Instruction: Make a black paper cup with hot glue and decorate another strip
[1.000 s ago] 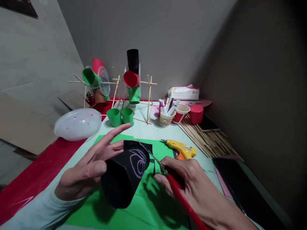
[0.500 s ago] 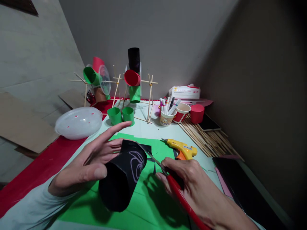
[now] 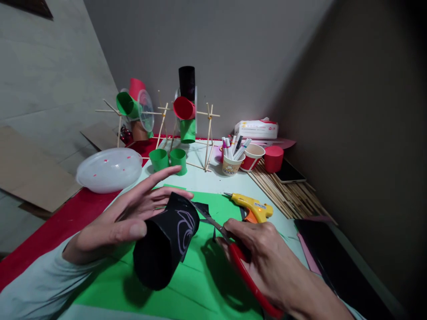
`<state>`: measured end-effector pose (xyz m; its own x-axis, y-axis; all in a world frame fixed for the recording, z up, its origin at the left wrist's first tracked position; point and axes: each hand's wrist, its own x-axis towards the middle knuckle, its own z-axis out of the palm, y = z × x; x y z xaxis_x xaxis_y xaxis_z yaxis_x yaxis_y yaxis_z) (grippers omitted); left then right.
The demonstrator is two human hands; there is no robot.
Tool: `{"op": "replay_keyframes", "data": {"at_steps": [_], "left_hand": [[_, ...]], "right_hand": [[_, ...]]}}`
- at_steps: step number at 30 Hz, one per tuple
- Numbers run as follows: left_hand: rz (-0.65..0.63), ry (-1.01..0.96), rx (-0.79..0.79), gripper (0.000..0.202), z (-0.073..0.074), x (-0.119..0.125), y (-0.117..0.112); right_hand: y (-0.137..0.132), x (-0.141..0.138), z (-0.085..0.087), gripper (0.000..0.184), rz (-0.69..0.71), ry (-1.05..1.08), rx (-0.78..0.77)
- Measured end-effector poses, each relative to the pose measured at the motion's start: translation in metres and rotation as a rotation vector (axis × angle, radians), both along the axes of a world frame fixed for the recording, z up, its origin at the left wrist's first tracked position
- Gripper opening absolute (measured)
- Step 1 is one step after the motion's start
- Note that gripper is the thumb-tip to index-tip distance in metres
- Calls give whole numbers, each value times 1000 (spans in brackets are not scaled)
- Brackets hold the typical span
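A black paper tube (image 3: pixel 173 242) with a purple line drawing on its side lies tilted in my left hand (image 3: pixel 116 222), its open end towards me. My left thumb rests by the tube's near rim; the index finger stretches out past it, and the other fingers are partly behind the paper. My right hand (image 3: pixel 267 262) grips red-handled scissors (image 3: pixel 247 273), whose blades reach the tube's far edge, where cut black paper flaps stick out. Beneath both hands is green paper (image 3: pixel 187 284), with small black scraps near the blades.
A yellow glue gun (image 3: pixel 251 206) lies beyond my right hand. Farther back stand green paper cups (image 3: pixel 159 161), a stick frame (image 3: pixel 209 129) carrying coloured tubes, and a cup of markers (image 3: pixel 232 165). Wooden sticks (image 3: pixel 283 195) lie at right; a translucent lid (image 3: pixel 110 171) is at left.
The black tube has shifted slightly left and tipped a little with my left hand. The scissor blades have moved slightly left, staying at its far edge.
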<state>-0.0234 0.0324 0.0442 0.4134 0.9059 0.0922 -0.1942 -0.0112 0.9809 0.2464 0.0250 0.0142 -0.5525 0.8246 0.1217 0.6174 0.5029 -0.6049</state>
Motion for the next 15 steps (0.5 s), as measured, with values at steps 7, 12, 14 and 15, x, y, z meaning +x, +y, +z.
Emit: {"op": "replay_keyframes", "data": {"at_steps": [7, 12, 14, 15], "left_hand": [[-57, -236, -301, 93, -10, 2, -2], [-61, -157, -142, 108, -20, 5, -3], [-45, -99, -60, 109, -24, 6, -3], [-43, -75, -23, 104, -25, 5, -3]], "right_hand": [[-1, -4, 4, 26, -70, 90, 22], [-1, -4, 2, 27, -91, 121, 47], [-1, -5, 1, 28, -89, 126, 25], [-1, -5, 1, 28, -87, 124, 8]]}}
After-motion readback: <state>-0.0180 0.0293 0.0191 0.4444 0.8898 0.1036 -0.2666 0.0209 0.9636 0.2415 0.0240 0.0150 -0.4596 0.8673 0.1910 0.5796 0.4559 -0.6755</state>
